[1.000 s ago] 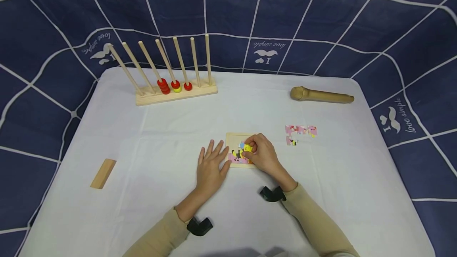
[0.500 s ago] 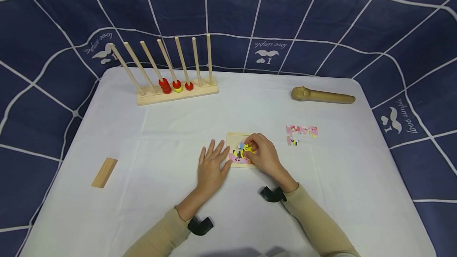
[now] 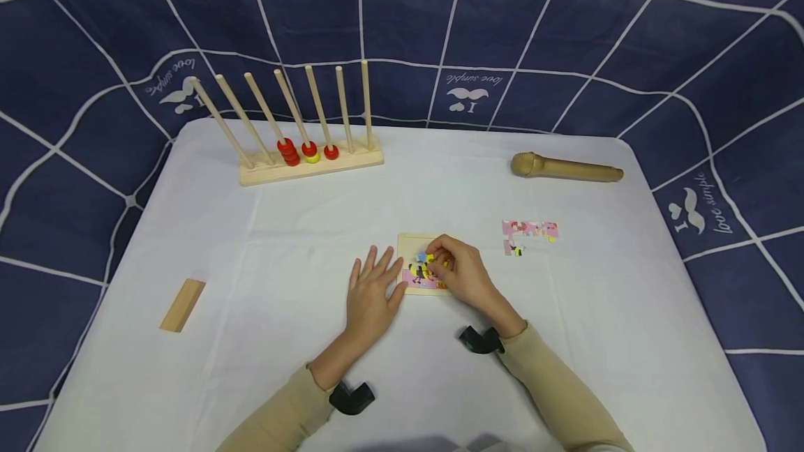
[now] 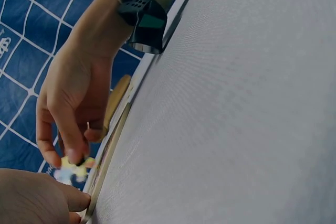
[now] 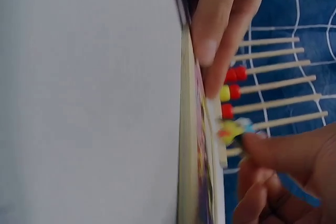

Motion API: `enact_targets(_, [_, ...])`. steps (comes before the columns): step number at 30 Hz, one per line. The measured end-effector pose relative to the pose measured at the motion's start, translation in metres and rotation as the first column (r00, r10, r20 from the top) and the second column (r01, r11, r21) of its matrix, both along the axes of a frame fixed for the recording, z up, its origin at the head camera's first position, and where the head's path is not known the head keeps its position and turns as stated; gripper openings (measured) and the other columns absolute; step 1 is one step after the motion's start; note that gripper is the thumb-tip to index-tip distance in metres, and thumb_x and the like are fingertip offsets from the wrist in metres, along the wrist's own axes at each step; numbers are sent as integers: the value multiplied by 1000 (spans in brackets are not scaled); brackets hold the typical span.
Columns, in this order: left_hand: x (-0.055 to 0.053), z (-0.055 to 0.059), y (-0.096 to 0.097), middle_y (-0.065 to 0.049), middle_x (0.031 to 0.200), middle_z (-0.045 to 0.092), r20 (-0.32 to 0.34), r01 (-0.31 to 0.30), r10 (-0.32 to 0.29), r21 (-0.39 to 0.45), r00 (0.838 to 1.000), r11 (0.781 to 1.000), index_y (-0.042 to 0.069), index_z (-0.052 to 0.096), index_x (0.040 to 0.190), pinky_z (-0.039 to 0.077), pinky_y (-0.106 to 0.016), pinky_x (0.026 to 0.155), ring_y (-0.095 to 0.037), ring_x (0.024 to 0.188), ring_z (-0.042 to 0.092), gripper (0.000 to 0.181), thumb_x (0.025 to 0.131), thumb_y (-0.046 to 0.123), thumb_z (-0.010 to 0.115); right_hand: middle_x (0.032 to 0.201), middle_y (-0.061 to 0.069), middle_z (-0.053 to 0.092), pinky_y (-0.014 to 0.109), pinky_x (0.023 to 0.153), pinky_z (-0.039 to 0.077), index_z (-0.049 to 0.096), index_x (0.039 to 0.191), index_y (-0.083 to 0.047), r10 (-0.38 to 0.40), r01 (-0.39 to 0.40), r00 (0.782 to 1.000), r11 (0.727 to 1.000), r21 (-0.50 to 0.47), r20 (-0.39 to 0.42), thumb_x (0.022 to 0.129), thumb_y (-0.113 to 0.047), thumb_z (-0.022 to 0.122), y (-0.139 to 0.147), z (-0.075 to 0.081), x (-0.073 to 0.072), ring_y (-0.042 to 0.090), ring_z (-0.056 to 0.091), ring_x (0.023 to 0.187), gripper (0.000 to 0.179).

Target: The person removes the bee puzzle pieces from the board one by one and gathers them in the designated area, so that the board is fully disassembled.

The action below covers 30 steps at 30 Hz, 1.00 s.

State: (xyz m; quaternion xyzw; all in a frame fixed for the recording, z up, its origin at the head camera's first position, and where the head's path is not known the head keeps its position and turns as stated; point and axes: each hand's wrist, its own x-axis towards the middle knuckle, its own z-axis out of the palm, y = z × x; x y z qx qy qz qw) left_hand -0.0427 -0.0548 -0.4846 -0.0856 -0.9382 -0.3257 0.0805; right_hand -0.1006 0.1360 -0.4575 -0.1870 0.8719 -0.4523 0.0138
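A small wooden puzzle tray (image 3: 407, 245) lies before me, with a bee picture on pink pieces along its lower part. My left hand (image 3: 370, 297) lies on the table with fingers spread, its thumb and fingertips at the tray's left edge. Over the tray, my right hand (image 3: 466, 272) pinches a yellow and blue jigsaw piece (image 4: 75, 170) between thumb and fingers. In the right wrist view that jigsaw piece (image 5: 229, 131) looks raised off the tray and blurred. My right hand covers the tray's right side in the head view.
Several loose pink jigsaw pieces (image 3: 530, 229) lie right of the tray. Behind them rests a brown wooden microphone-shaped stick (image 3: 565, 167). A wooden peg stand (image 3: 339, 164) with red and yellow beads stands at the back left, and a wooden block (image 3: 182, 305) lies at left.
My right fingers have shifted slightly over the tray, and the pinched jigsaw piece has turned or moved a little. My left hand stays in place.
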Motion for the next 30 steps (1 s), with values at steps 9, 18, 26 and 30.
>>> enact_targets(9, [-1,-2,1,-11,145,52,-1,-4,4,18,1000,1000,6,65,127,19,-59,116,-36,143,35,42,87,20,72,87,16,66,17,58,44,68,95,0,-181,196,977,971,-135,114,84,3,71,25,15,-9,15,56,75,12])
enact_targets(18, [-1,-3,0,-11,144,52,-5,-7,7,29,1000,1000,6,65,127,19,-58,117,-35,144,35,42,87,19,72,91,17,61,23,63,55,66,107,5,-290,335,926,926,-172,241,89,0,67,54,18,-10,15,61,69,19])
enact_targets(26, [-1,-1,1,-13,143,53,-17,-5,6,16,1000,1000,5,66,126,20,-59,115,-37,143,36,43,87,19,73,84,-2,62,18,57,51,65,113,6,-438,473,878,856,-209,196,89,3,66,98,11,-9,2,60,67,24])
enact_targets(30, [-1,-1,1,-13,143,53,-16,-4,5,17,1000,1000,5,66,126,20,-59,115,-37,143,36,43,87,19,73,82,-9,61,16,57,51,67,114,5,-539,570,821,798,-197,189,89,1,66,122,11,-5,0,59,67,25])
